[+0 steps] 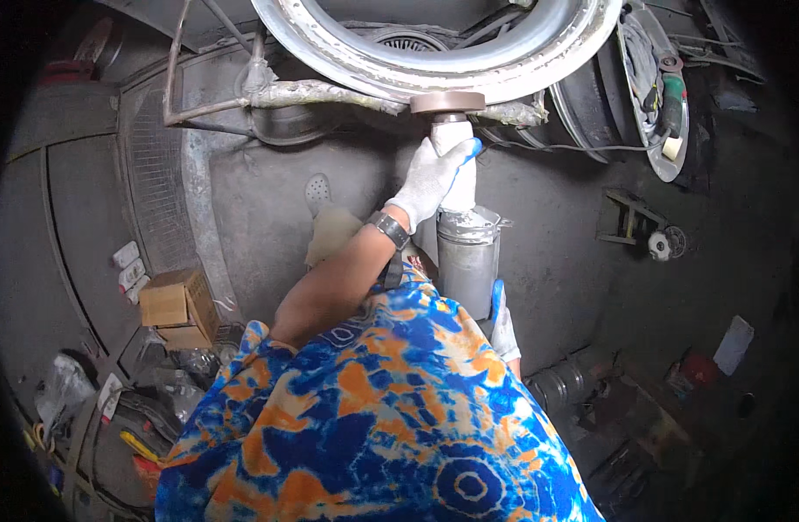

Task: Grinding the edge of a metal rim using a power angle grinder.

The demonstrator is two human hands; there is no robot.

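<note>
My gloved left hand [430, 178] is wrapped round the pale neck of a grey, cylindrical power grinder [469, 261]. On the grinder's far end sits a brown, disc-shaped wheel [447, 103]. That wheel overlaps the near edge of a large, shiny metal wheel rim [347, 68]; whether they touch I cannot tell. Lower down, my gloved right hand [504, 335] grips the rear of the grinder from its right side, with most of its fingers hidden behind the body. Blue coats the fingertips of both white gloves.
A crusted pipe frame [321, 92] runs under the rim. At the upper right, a green angle grinder [673, 104] lies on a curved metal panel. A small stool [630, 217] stands to the right. On the left are a cardboard box [177, 304] and plastic bags [62, 387].
</note>
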